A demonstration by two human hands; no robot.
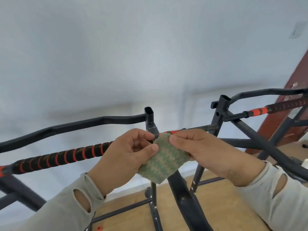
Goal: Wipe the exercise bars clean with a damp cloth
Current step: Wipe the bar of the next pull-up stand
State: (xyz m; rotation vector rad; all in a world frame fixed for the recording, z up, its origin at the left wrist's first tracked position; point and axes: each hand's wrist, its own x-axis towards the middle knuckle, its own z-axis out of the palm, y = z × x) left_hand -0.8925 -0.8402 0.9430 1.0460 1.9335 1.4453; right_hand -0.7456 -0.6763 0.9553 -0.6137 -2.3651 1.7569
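Head view: both hands hold a green cloth [162, 160] up against the black frame [218, 117] of the exercise bars. The left hand [126, 157] pinches the cloth's left edge between thumb and curled fingers; the right hand [205, 154] pinches its right edge the same way. The cloth hangs as a rough diamond, upper corner touching the wrapped bar [60, 157], lower corner pointing down toward the wooden floor [215, 202]. This bar's long axis runs from lower left up to the right, passing behind the hands; its black grip carries a red spiral. A second wrapped bar [283, 105] lies at the upper right, rising rightward. Grey sleeves [66, 212] cover both forearms.
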